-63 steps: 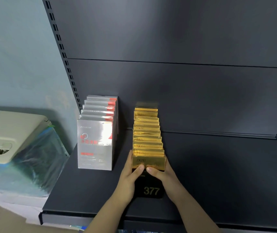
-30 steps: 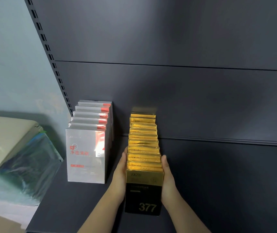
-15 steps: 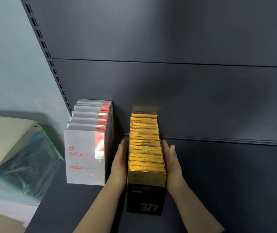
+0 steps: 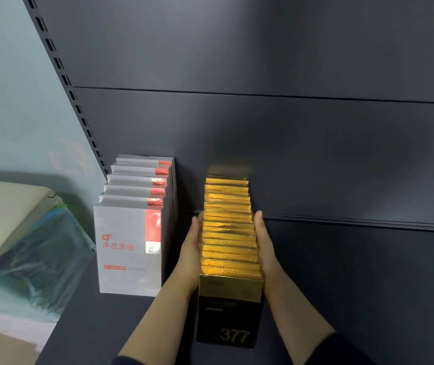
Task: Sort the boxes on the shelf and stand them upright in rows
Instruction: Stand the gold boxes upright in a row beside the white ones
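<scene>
Two rows upright on the shelf (image 4: 342, 285)!
Head view: left hand (image 4: 191, 248) and right hand (image 4: 264, 248), both flat, grip wide, press either side of the gold boxes (image 4: 229, 243); white boxes (image 4: 129, 233) stand just left, apart.

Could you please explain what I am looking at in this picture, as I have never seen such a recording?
There is no machine here: these are a person's two bare hands, filmed by one camera worn on the head, looking forward and down. On the dark shelf stand two rows of upright boxes: white-and-red boxes on the left and gold boxes in the middle, with the front box marked 377. The left hand lies flat against the gold row's left side, the right hand against its right side. The fingers are straight, so they press the row and grip nothing. At far left sits a beige object.
</scene>
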